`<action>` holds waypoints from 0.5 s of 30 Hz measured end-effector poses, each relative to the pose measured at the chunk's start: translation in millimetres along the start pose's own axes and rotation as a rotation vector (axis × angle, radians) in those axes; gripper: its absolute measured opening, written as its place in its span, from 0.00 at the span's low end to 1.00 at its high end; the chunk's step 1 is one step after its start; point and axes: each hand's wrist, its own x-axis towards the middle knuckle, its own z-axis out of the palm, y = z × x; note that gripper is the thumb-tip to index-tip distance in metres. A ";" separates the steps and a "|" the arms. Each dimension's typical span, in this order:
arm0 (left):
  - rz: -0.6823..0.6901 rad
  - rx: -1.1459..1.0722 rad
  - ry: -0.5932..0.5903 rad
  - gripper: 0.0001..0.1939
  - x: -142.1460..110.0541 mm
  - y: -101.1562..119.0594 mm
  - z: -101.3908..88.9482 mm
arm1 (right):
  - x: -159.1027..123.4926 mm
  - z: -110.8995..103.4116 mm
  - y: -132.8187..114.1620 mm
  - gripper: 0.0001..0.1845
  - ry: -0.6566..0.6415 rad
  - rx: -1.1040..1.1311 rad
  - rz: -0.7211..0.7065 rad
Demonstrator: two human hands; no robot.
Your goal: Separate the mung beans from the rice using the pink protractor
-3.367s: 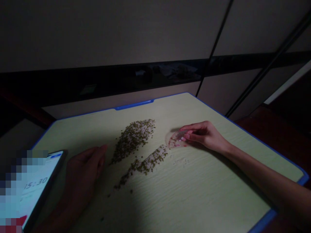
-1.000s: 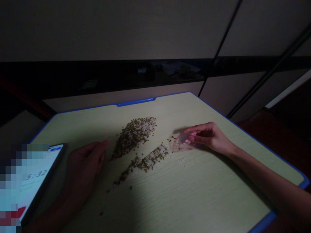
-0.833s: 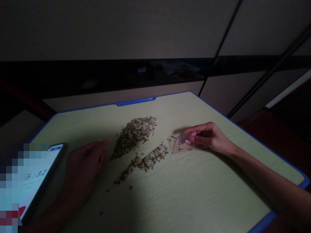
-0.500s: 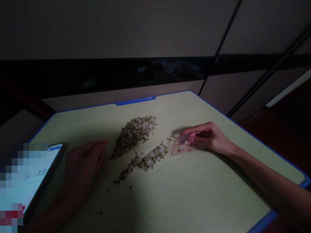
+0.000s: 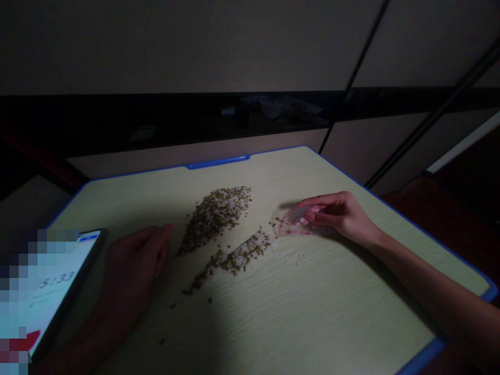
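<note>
Between the thumb and fingers of my right hand (image 5: 338, 214) is a clear protractor (image 5: 291, 225) with pink markings, its curved edge toward the left. Some dark grains lie against that edge, and a few pale grains (image 5: 289, 255) are scattered just below it. My left hand (image 5: 135, 255) rests on the table with its fingers curled together; whether they hold anything is hidden. To its right is a large heap of mixed green beans and pale grains (image 5: 216, 216). A smaller, stretched-out pile of the same mix (image 5: 238, 255) lies nearer to me.
A phone (image 5: 58, 286) with a lit screen showing digits lies left of my left hand. The pale table (image 5: 312, 323) has a blue edge and a blue handle (image 5: 219, 162) at the back. Cabinet panels (image 5: 175, 47) stand behind it in dim light.
My right hand has shifted slightly right and away from me with the protractor, off the scattered pale grains. My left hand has stayed in place.
</note>
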 end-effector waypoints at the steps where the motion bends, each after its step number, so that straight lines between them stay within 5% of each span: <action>1: 0.000 -0.012 0.012 0.18 0.1 -1.5 0.2 | -0.1 0.4 0.1 0.14 -0.001 0.002 0.002; 15: 0.039 0.002 0.007 0.18 1.8 0.0 0.2 | 3.2 6.2 3.8 0.16 0.040 -0.059 0.004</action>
